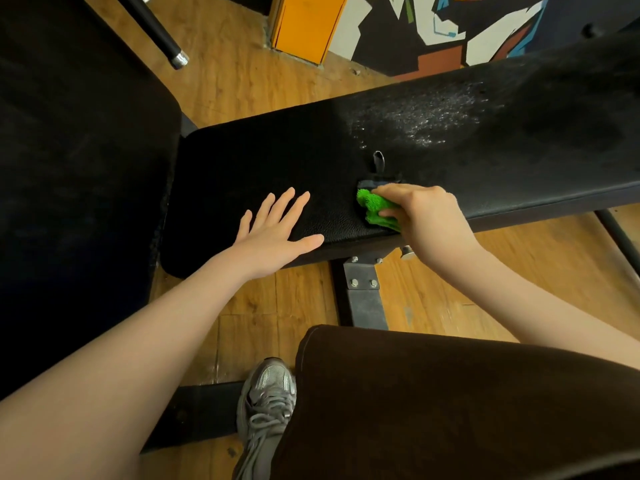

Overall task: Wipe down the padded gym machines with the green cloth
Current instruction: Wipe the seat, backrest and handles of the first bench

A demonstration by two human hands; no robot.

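On the near edge of the black bench pad (381, 150), the right hand (427, 220) grips the bunched green cloth (375, 207), fingers curled round it, just beside a small strap loop (378, 161). With fingers spread flat, the left hand (277, 226) rests on the pad and holds nothing. Pale wet speckles (422, 119) sit farther up the pad, so the wipe likely goes best with firm, overlapping strokes toward that patch while the flat hand steadies the bench.

I can't read any words or numbers here. The painted wall (433, 26) has only colored shapes, and the orange box (304, 26) and my shoe (268, 403) have no name I can see.
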